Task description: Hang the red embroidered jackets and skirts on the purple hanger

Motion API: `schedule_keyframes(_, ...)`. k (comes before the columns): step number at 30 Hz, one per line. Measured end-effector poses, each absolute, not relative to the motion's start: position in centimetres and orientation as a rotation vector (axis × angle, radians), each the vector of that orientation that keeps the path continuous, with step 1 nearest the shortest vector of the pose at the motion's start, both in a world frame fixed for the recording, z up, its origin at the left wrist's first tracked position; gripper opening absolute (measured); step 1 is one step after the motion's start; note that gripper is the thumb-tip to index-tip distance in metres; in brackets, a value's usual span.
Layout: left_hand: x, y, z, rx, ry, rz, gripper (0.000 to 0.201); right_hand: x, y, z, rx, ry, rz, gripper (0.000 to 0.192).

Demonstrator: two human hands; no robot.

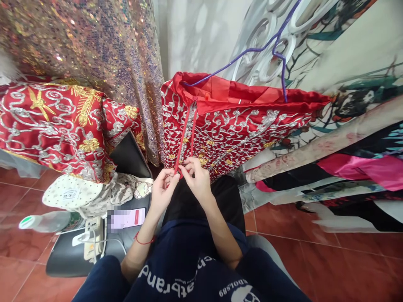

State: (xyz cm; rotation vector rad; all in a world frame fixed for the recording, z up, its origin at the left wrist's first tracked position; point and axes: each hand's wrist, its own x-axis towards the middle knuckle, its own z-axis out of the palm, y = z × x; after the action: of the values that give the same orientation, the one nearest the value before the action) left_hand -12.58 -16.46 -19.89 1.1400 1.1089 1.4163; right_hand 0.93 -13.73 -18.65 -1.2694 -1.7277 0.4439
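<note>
A red skirt (pixel 239 130) with silver and gold embroidery hangs in front of me on a purple wire hanger (pixel 233 63). Two narrow red ribbons (pixel 183 140) run down from its satin waistband (pixel 220 102). My left hand (pixel 166 184) is closed, pinching a ribbon between thumb and fingers. Close beside it, my right hand (pixel 195 176) also pinches the red ribbon near its lower end. The fingertips of both hands almost meet, and they partly hide the ribbon ends.
On the left, another red embroidered garment (pixel 53 121) lies over a black chair (pixel 69 256), which also bears a phone (pixel 127 218), a power bank with cables (pixel 93 239) and a plastic bottle (pixel 47 221). Sequined fabric (pixel 126 54) hangs behind. More garments (pixel 355 172) hang at right.
</note>
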Motion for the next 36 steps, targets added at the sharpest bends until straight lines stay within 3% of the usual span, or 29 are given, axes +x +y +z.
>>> schedule_keyframes(13,-13.1,-16.1,-20.0,1.526,1.149,1.634,0.008,2.0,-15.2,-17.2,-1.027,-1.953,0.550,0.025)
schedule_keyframes(19,-13.0,-16.2,-20.3,1.306,1.115,1.540,0.018,2.0,-15.2,-17.4,-1.024,-1.849,0.615,0.022)
schedule_keyframes(26,-12.4,-16.1,-19.8,1.054,1.127,1.514,0.029,3.2,-13.2,-19.8,-0.976,-1.240,0.909,0.014)
schedule_keyframes(30,-12.4,-16.1,-19.7,1.036,1.097,1.478,0.033,2.7,-13.5,-19.8,-0.928,-1.628,1.207,0.025)
schedule_keyframes(36,-12.7,-16.0,-19.1,1.143,1.205,1.561,0.030,2.0,-14.6,-18.5,-0.962,-1.754,1.202,0.029)
